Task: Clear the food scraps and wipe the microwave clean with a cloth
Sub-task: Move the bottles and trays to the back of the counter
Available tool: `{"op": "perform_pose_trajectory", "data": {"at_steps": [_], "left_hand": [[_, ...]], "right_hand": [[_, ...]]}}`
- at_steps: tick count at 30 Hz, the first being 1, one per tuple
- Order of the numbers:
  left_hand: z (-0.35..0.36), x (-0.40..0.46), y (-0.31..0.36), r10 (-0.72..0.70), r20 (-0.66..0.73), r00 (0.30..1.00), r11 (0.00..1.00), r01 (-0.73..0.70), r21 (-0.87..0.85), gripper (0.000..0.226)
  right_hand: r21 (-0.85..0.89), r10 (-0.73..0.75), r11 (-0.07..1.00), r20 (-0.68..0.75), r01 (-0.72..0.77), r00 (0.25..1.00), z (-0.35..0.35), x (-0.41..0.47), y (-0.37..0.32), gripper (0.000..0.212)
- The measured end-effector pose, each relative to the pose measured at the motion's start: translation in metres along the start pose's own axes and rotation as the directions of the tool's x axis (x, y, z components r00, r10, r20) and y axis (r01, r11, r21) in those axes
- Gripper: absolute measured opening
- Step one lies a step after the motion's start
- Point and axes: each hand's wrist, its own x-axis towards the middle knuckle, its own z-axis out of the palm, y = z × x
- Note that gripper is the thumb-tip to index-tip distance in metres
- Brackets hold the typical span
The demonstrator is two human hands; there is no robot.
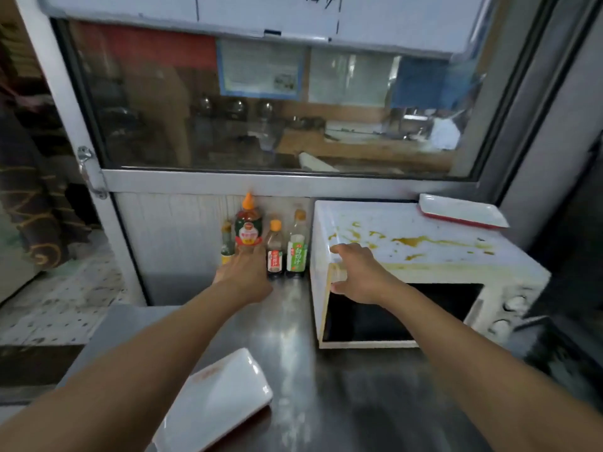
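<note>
The white microwave (424,265) stands on the right of the steel counter (293,321). Its top is smeared with yellow-brown sauce stains (421,241) and small crumbs. Its dark door window faces me. My right hand (354,275) holds the microwave's top left front corner, with the fingers on the top and the thumb on the front edge. My left hand (244,275) reaches to the base of a big bottle with an orange cap (248,223); the fingers are stretched out against it, and the bottle's lower part is hidden behind them.
Two smaller sauce bottles (275,249) (297,246) stand between the big bottle and the microwave. A white tray with a red underside (463,212) lies on the microwave's back right. A white rectangular plate (215,396) lies near the counter's front. A window (261,109) rises behind.
</note>
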Motion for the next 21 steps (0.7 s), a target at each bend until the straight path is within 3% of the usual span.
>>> {"op": "perform_pose_trajectory", "data": {"at_steps": [10,17,21], "left_hand": [[-0.009,0.067,0.174,0.227,-0.038,0.973,0.97,-0.222,0.101,0.054],[0.01,0.132,0.284,0.238,-0.027,0.971,0.971,-0.237,0.014,0.053],[0.028,0.175,0.328,0.214,-0.043,0.976,0.977,-0.214,0.008,0.048]], "right_hand": [[0.029,0.267,0.963,-0.216,-0.267,0.939,-0.088,-0.015,0.14,0.071],[0.034,0.361,0.929,-0.303,-0.369,0.882,-0.14,0.009,0.263,0.061],[0.02,0.374,0.921,-0.323,-0.389,0.869,-0.156,0.034,0.328,0.044]]}}
